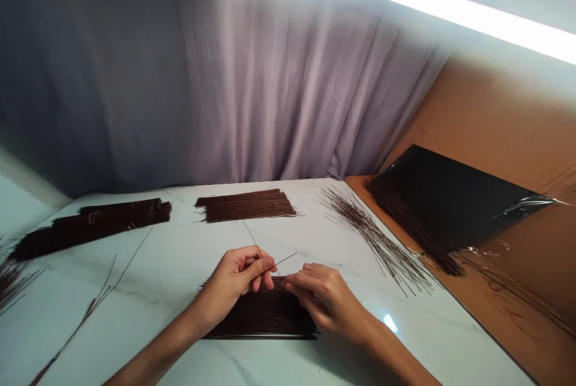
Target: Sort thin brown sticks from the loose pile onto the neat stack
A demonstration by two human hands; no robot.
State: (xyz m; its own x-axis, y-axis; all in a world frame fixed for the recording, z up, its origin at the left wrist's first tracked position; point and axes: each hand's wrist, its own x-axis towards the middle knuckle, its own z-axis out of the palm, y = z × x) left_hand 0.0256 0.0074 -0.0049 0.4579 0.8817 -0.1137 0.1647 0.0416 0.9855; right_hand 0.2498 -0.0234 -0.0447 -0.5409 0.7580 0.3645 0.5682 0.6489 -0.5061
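Note:
My left hand pinches thin brown sticks between thumb and fingers; two of them stick up and out from the fingertips. My right hand rests with bent fingers on a flat pile of dark brown sticks lying on the white marble table, its fingertips close to my left hand's and touching the pile's top edge. Whether the right fingers grip a stick I cannot tell.
A neat stick pile lies further back. Tied dark bundles lie at the left. Loose fanned sticks spread at the right beside a black plastic-wrapped pack on brown board. A few stray sticks lie front left. A grey curtain hangs behind.

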